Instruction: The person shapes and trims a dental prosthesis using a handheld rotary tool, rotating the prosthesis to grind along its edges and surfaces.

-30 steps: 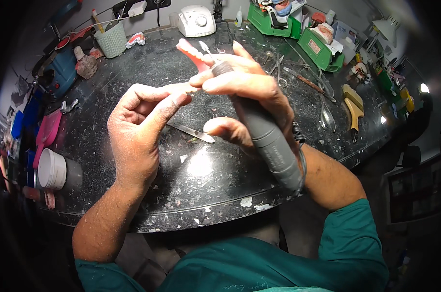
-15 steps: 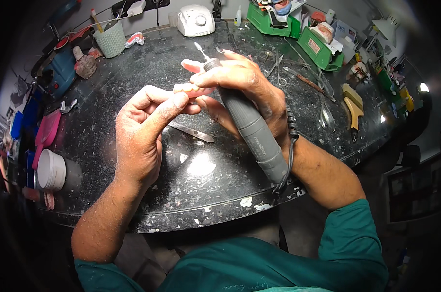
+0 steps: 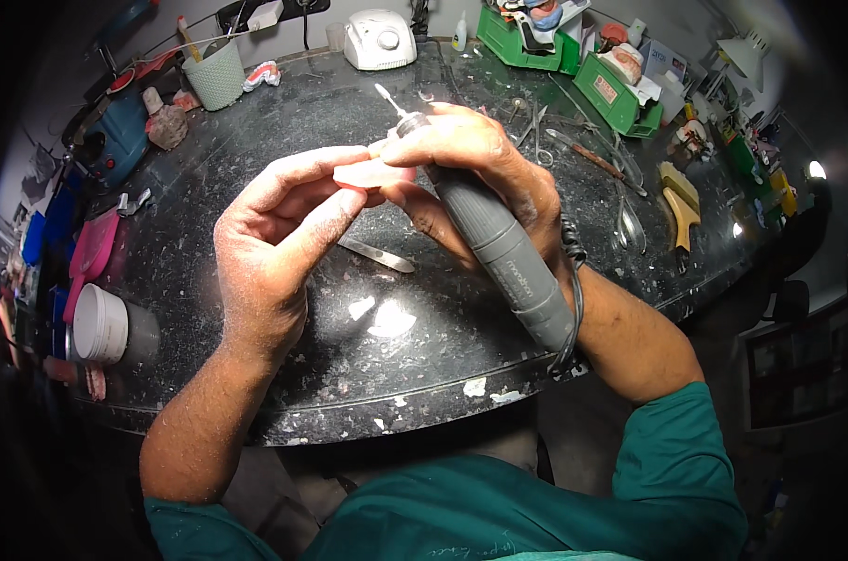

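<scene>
My left hand [image 3: 279, 224], dusted with pale powder, pinches a pink denture [image 3: 373, 175] between thumb and fingers. Its smooth pink side faces up, and the teeth are hidden from view. Across the grey rotary handpiece [image 3: 499, 248] my right hand [image 3: 499, 154] is closed, while its fingertips also touch the denture's right end. The handpiece's thin metal bur [image 3: 387, 96] points up and away, apart from the denture. From the handpiece's lower end a dark coiled cord [image 3: 576, 309] runs along my wrist. Beneath my hands a metal blade-like tool [image 3: 377, 253] lies on the black table.
At the back stands a white control box [image 3: 379, 42] with a knob. Green bins [image 3: 616, 98] hold models at the far right. Scissors, a red-handled knife [image 3: 588, 154] and a brush [image 3: 678, 217] lie to the right. A white tub [image 3: 100, 323] and pink dustpan [image 3: 92, 252] are at left.
The denture has been turned over between my fingers, so its pink side shows instead of the teeth. My right hand and the handpiece have shifted slightly right.
</scene>
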Action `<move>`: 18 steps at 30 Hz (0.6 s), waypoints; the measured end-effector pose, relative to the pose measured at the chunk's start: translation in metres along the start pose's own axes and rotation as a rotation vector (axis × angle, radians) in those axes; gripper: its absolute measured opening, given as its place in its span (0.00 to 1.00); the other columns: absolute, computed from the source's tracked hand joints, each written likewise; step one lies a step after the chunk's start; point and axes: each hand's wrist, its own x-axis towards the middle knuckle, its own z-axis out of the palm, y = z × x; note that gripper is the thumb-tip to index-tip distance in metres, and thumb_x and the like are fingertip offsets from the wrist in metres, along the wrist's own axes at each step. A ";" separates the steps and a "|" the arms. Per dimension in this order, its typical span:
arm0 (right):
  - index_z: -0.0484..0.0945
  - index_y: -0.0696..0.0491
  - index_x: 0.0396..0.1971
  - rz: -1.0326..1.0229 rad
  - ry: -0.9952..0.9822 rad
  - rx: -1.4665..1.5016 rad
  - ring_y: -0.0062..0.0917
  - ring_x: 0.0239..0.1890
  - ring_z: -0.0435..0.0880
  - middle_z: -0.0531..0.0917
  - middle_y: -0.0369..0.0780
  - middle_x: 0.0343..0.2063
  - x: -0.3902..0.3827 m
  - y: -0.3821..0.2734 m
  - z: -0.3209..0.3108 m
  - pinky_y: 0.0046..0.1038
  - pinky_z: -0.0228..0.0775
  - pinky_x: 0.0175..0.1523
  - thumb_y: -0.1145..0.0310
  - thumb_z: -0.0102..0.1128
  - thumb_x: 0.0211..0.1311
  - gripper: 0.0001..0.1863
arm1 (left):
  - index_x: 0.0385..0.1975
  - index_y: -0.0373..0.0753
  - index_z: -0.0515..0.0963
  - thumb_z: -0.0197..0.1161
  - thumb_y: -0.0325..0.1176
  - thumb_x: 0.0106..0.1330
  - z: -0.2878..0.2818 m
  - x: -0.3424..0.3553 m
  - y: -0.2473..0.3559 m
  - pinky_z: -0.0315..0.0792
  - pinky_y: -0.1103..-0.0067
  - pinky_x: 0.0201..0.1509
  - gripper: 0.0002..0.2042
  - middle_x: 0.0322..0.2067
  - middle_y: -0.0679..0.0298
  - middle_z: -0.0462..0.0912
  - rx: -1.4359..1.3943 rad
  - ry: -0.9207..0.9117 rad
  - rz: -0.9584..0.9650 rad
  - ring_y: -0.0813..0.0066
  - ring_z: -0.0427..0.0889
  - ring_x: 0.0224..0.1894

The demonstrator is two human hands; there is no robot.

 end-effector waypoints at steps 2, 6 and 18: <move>0.80 0.57 0.50 -0.099 -0.046 -0.031 0.31 0.48 0.86 0.88 0.41 0.42 0.001 0.007 -0.003 0.38 0.72 0.63 0.78 0.76 0.51 0.24 | 0.53 0.27 0.77 0.63 0.19 0.68 0.001 0.000 0.002 0.77 0.74 0.60 0.15 0.46 0.51 0.86 0.066 0.029 -0.041 0.68 0.86 0.49; 0.80 0.58 0.52 0.014 -0.016 -0.050 0.31 0.47 0.85 0.87 0.43 0.43 0.005 -0.006 -0.012 0.41 0.70 0.65 0.76 0.74 0.52 0.25 | 0.51 0.27 0.77 0.64 0.19 0.67 0.000 -0.001 0.002 0.78 0.74 0.59 0.14 0.46 0.50 0.86 0.047 0.098 -0.006 0.66 0.87 0.49; 0.82 0.52 0.45 -0.050 -0.058 0.051 0.35 0.56 0.85 0.86 0.41 0.43 0.000 -0.006 -0.002 0.56 0.62 0.69 0.79 0.73 0.42 0.24 | 0.50 0.28 0.78 0.65 0.19 0.67 -0.002 -0.002 0.002 0.78 0.75 0.59 0.13 0.46 0.50 0.86 0.059 0.108 0.041 0.65 0.87 0.50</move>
